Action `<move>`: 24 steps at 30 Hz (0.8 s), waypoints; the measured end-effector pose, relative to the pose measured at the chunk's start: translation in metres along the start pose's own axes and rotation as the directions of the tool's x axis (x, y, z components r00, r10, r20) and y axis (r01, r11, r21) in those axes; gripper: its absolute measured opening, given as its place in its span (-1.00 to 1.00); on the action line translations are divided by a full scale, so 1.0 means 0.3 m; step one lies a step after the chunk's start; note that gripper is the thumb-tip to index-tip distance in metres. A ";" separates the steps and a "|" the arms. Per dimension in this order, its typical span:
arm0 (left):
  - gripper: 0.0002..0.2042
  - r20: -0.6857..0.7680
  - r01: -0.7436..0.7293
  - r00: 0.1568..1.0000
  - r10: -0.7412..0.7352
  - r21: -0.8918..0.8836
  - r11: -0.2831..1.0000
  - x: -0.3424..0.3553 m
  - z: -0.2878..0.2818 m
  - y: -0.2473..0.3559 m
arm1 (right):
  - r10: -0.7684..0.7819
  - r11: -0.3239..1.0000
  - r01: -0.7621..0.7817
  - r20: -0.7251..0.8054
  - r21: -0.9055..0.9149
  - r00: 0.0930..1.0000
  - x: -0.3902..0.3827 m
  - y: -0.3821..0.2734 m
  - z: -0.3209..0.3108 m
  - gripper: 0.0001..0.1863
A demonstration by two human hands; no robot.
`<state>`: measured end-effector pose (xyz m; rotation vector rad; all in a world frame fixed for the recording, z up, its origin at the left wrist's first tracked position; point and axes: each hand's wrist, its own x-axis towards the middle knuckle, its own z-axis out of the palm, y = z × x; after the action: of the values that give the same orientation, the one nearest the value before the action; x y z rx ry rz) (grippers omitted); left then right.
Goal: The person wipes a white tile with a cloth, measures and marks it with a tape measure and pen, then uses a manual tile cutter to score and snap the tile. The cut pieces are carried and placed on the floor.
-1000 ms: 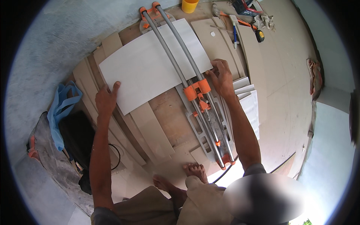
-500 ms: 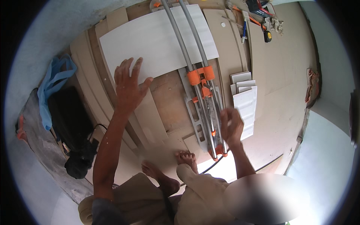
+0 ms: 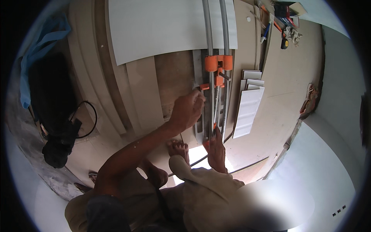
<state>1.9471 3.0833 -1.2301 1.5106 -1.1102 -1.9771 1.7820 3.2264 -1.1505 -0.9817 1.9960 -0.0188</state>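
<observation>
A manual tile cutter (image 3: 219,63) with two steel rails and orange fittings lies in front of me. A large white tile (image 3: 162,29) is under its far part. My left hand (image 3: 188,110) is beside the left edge of the cutter's base, fingers curled in close to an orange crosspiece (image 3: 205,87); what they hold, if anything, is hidden. At the cutter's near end my right hand (image 3: 217,152) lies with fingers stretched forward along the rails, touching or just beside them.
White tile offcuts (image 3: 249,106) are stacked right of the cutter. Cardboard strips (image 3: 145,92) cover the floor to the left. A black bag (image 3: 52,92) and blue strap (image 3: 44,42) lie far left. A tape measure (image 3: 285,43) is at the far right. My bare foot (image 3: 178,149) stands near the cutter.
My left hand has come from above the tile, right and nearer, to the cutter's base, its fingers curling. My right hand has moved left and nearer, to the cutter's near end, its fingers straightening.
</observation>
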 end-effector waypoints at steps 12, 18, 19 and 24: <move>-0.25 0.423 0.360 0.893 -0.153 -0.471 0.805 -0.049 0.114 -0.103 | -0.081 0.989 0.065 -0.119 -0.133 0.990 -0.004 -0.002 0.003 -0.48; -0.29 0.456 0.344 0.882 -0.120 -0.447 0.826 -0.039 0.117 -0.152 | 0.137 0.931 -0.126 0.009 -0.342 0.991 0.013 -0.130 -0.054 -0.53; -0.30 0.453 0.340 0.885 -0.108 -0.470 0.815 -0.041 0.127 -0.157 | 0.085 0.933 -0.085 -0.016 -0.350 0.996 -0.003 -0.122 -0.058 -0.53; -0.19 0.476 0.350 0.877 -0.065 -0.539 0.766 -0.040 0.153 -0.180 | -0.106 0.964 0.076 -0.109 -0.255 0.988 -0.073 -0.012 -0.059 -0.48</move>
<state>1.9157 3.1399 -1.2611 0.8898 -0.3347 -2.5788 1.7779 3.2319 -1.1230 -1.2600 2.0982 0.1283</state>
